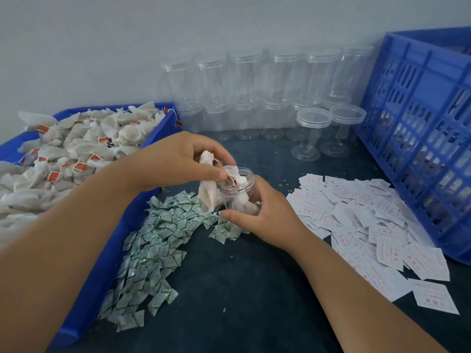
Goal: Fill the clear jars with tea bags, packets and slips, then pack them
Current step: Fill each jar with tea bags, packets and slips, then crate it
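My right hand [257,215] grips a clear jar [238,189] at the table's middle, tilted toward the left, with white tea bags inside it. My left hand [178,159] is above the jar's mouth, pinching several white tea bags [207,189]; one hangs down outside the jar's left wall, others reach into the opening. A blue tray [142,202] heaped with tea bags with red tags [76,146] stands at the left. Green-printed packets [158,245] lie scattered beside the tray. White slips with red print [369,225] are spread at the right.
Empty clear jars [252,93] are stacked in two rows against the back wall, with two lids resting on upturned jars [314,118] in front of them. A tall blue slotted crate [428,128] stands at the right edge. The tabletop [249,289] is dark.
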A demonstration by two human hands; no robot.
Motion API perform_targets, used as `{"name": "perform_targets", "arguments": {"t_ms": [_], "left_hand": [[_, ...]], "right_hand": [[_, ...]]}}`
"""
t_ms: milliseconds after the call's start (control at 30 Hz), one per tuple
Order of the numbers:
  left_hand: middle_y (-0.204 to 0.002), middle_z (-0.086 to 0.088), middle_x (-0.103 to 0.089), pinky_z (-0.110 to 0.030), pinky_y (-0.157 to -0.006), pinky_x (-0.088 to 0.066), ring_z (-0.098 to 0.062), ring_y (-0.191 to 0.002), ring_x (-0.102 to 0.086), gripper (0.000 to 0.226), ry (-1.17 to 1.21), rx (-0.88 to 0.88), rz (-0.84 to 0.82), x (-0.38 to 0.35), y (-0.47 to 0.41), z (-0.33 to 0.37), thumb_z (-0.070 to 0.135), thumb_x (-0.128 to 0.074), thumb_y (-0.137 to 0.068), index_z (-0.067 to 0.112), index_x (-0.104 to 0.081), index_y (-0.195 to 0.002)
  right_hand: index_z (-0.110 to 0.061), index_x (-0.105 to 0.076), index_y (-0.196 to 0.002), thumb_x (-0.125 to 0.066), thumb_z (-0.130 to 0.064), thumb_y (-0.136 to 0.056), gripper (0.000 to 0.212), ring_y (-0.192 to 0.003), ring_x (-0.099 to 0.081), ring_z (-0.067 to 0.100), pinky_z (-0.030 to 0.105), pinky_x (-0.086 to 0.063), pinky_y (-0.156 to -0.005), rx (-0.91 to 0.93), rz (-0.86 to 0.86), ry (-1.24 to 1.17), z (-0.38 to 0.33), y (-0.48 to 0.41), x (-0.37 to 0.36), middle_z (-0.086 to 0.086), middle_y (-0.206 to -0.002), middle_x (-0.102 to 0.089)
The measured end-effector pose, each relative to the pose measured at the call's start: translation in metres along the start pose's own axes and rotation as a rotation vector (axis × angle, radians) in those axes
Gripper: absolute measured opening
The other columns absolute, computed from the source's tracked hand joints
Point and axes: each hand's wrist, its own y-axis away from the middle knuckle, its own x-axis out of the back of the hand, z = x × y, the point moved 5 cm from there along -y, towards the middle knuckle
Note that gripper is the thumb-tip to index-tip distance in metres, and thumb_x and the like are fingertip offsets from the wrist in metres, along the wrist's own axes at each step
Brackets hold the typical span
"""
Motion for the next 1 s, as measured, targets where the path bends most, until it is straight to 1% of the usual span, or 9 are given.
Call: {"name": "perform_targets", "arguments": {"t_ms": [100,167,233,367,500,600,700,867,1000], "left_hand": [[-0.095,0.009,-0.075,-0.019,-0.075,-0.054,-0.006,-0.082,-0.069,0.026,0.143,-0.013,0.173,0.011,-0.003,-0.005,0.028,-0.086,-0.085,0.041,-0.077,-0.106],[-0.097,0.009,-0.076,-0.029,-0.084,-0.056,-0.012,-0.085,-0.068,0.025,0.222,-0.041,0.312,0.02,-0.003,-0.006,0.03,-0.085,-0.084,0.039,-0.077,-0.106],[-0.101,0.011,-0.077,-0.026,-0.082,-0.057,-0.011,-0.084,-0.068,0.024,0.198,-0.043,0.36,0.021,-0.004,-0.007,0.029,-0.086,-0.086,0.039,-0.077,-0.106],[-0.1,0.022,-0.075,-0.008,-0.065,-0.049,0.005,-0.075,-0.069,0.026,-0.004,0.029,0.278,0.0,-0.009,-0.008,0.043,-0.085,-0.084,0.044,-0.076,-0.109],[-0.1,0.016,-0.079,-0.018,-0.075,-0.056,-0.005,-0.089,-0.075,0.043,0.022,0.137,0.069,-0.011,-0.01,-0.009,0.068,-0.077,-0.073,0.042,-0.077,-0.107],[-0.094,0.008,-0.08,-0.017,-0.068,-0.056,-0.009,-0.083,-0.076,0.035,0.058,0.118,0.149,-0.002,-0.008,-0.011,0.057,-0.085,-0.071,0.037,-0.079,-0.099],[-0.093,0.01,-0.08,-0.011,-0.065,-0.053,-0.003,-0.079,-0.075,0.026,0.137,0.031,0.224,0.002,-0.008,-0.006,0.041,-0.088,-0.076,0.037,-0.078,-0.099],[-0.087,0.022,-0.074,-0.004,-0.063,-0.044,0.009,-0.069,-0.064,0.012,-0.109,-0.021,0.183,-0.008,-0.009,0.002,0.031,-0.08,-0.091,0.035,-0.077,-0.101],[-0.097,0.03,-0.072,0.0,-0.075,-0.042,0.016,-0.091,-0.064,0.035,-0.276,-0.002,0.098,-0.012,-0.008,0.004,0.044,-0.079,-0.089,0.041,-0.07,-0.123]], "right_hand": [[-0.044,-0.059,-0.127,-0.083,-0.073,-0.071,0.068,-0.103,-0.071,0.004,0.045,-0.059,-0.096,0.005,-0.011,-0.043,0.0,0.0,0.0,-0.016,-0.112,-0.075],[-0.045,-0.059,-0.128,-0.085,-0.069,-0.073,0.065,-0.105,-0.071,0.002,0.037,-0.059,-0.095,0.026,-0.012,-0.06,-0.002,0.001,0.001,-0.019,-0.114,-0.075],[-0.049,-0.058,-0.13,-0.088,-0.063,-0.075,0.063,-0.105,-0.071,-0.001,0.026,-0.058,-0.09,0.059,-0.008,-0.083,-0.006,0.003,0.002,-0.025,-0.115,-0.074],[-0.049,-0.056,-0.131,-0.092,-0.057,-0.075,0.067,-0.106,-0.072,0.004,0.032,-0.06,-0.093,0.086,-0.017,-0.081,-0.009,0.005,0.0,-0.022,-0.118,-0.074],[-0.05,-0.057,-0.131,-0.094,-0.051,-0.076,0.067,-0.106,-0.072,0.0,0.027,-0.06,-0.091,0.099,0.003,-0.078,-0.007,0.004,0.0,-0.026,-0.116,-0.074],[-0.052,-0.055,-0.124,-0.088,-0.066,-0.071,0.064,-0.1,-0.073,0.004,0.042,-0.061,-0.093,0.059,0.014,-0.054,-0.004,0.001,-0.001,-0.019,-0.11,-0.075],[-0.052,-0.054,-0.118,-0.085,-0.07,-0.07,0.06,-0.093,-0.074,0.008,0.046,-0.061,-0.089,0.039,0.035,-0.058,-0.001,-0.001,-0.001,-0.014,-0.106,-0.076],[-0.047,-0.058,-0.117,-0.084,-0.072,-0.069,0.061,-0.094,-0.071,0.006,0.042,-0.061,-0.086,0.041,0.038,-0.043,-0.001,0.0,-0.001,-0.015,-0.105,-0.074],[-0.046,-0.059,-0.119,-0.084,-0.072,-0.068,0.063,-0.09,-0.07,0.003,0.031,-0.059,-0.08,0.046,0.044,-0.036,-0.002,0.001,-0.003,-0.019,-0.103,-0.073]]}}
